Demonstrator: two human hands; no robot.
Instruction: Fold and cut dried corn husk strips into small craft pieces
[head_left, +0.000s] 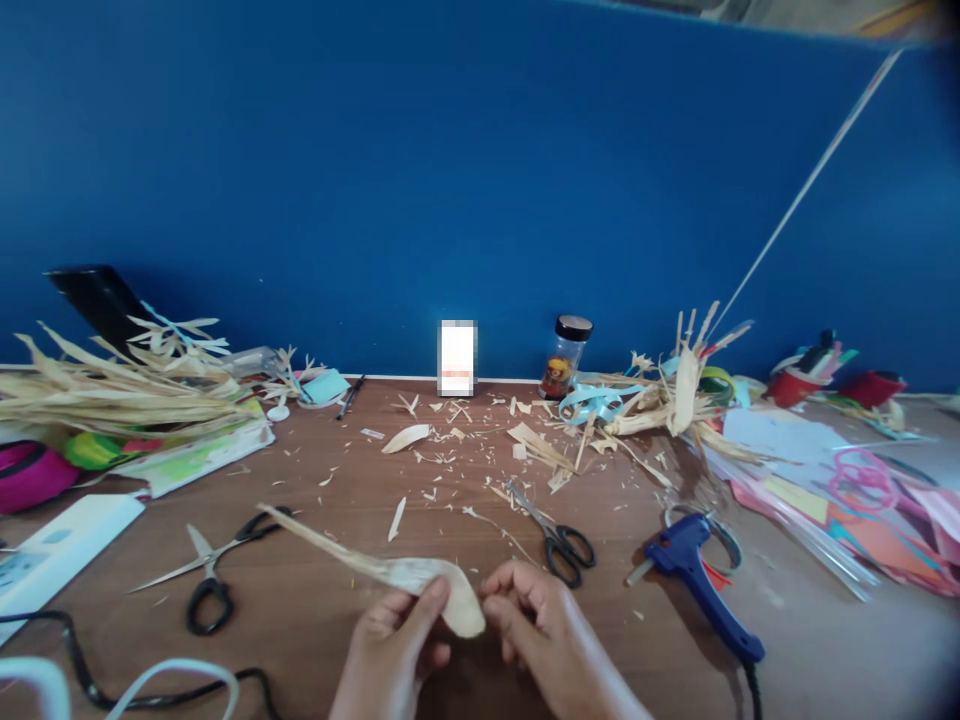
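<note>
A pale dried corn husk piece (461,605), with a broad curved end and a long thin tail, lies between my hands low in the middle. My left hand (401,625) pinches it, the thumb on top and the fingers curled underneath. Right at the broad end's edge, my right hand (529,610) has its fingers curled and the thumb pressed in; whether they grip anything is hidden. Black-handled scissors (210,570) lie spread to the left. A second pair of scissors (555,535) rests just beyond my right hand.
A blue glue gun (701,575) with a cord lies at right. Dried husk bundles (112,390) fill the left back, near a white power strip (75,550). Husk scraps (540,450) litter the table. A black-lidded jar (566,355) stands by the blue wall; coloured paper (862,500) covers the right.
</note>
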